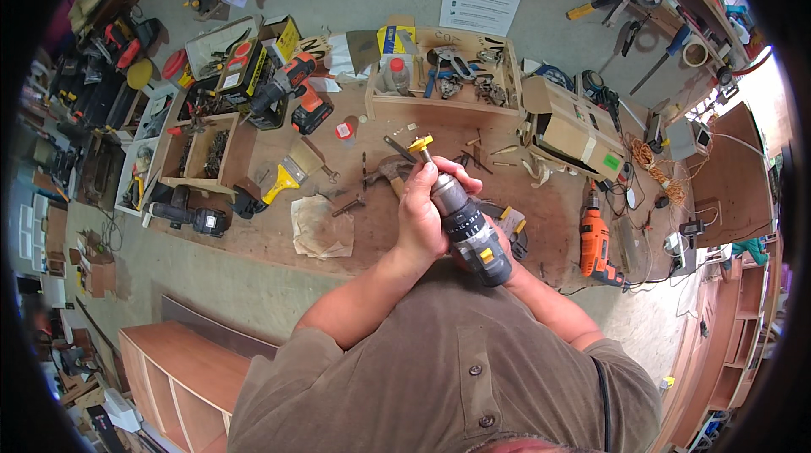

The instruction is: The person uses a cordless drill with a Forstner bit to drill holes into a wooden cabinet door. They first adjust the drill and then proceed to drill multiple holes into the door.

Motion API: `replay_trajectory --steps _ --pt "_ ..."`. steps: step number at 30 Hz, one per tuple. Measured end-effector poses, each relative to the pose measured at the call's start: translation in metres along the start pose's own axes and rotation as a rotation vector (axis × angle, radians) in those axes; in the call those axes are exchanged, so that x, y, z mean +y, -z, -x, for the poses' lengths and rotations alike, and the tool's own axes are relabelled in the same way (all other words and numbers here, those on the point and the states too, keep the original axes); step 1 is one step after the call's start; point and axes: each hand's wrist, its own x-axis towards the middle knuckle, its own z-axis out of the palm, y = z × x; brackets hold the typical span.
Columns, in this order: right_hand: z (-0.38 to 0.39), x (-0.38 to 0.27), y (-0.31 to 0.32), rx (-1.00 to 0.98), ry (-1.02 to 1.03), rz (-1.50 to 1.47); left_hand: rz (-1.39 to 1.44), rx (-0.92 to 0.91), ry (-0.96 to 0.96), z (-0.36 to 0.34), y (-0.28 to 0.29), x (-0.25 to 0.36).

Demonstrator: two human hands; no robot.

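Note:
A grey and black drill (473, 237) with a yellow switch on top is held in front of my chest, its chuck pointing away toward the bench. My left hand (420, 212) is closed around the chuck, thumb on the near side and fingertips showing past it. From the chuck sticks a metal-shanked bit with a yellow head (420, 144). My right hand (504, 243) grips the drill from the right, low at its body; most of its fingers are hidden behind the tool. Just beyond the hands lies a hammer (395, 172) on the wooden workbench (384, 237).
An orange and black cordless drill (291, 94) stands at the back left. A corded orange drill (596, 237) lies right. Left are a yellow-handled scraper (283, 182), stained paper (323, 226) and a wooden box (203, 153). A tool tray (405, 106) and cardboard box (574, 128) line the back.

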Motion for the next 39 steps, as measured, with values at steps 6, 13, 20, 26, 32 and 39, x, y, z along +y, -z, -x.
replay_trajectory --steps 6,13,20,26,32,39 --pt "-0.009 -0.030 -0.001 0.005 0.169 0.164 0.023 0.084 -0.032 -0.003 0.001 -0.005" --pt "-0.016 -0.037 0.001 0.045 0.469 0.519 0.069 0.089 0.012 -0.008 0.001 -0.005" --pt "-0.018 -0.045 0.000 0.013 0.433 0.465 0.052 0.082 0.099 -0.005 -0.003 0.001" --pt "-0.021 -0.047 0.002 -0.011 0.398 0.422 0.057 0.088 0.036 0.003 -0.005 -0.001" --pt "-0.019 -0.044 0.001 0.011 0.362 0.370 0.049 0.066 0.009 0.003 -0.008 -0.003" --pt "-0.017 -0.037 0.004 0.005 0.294 0.289 0.032 0.052 0.000 0.002 -0.007 -0.006"
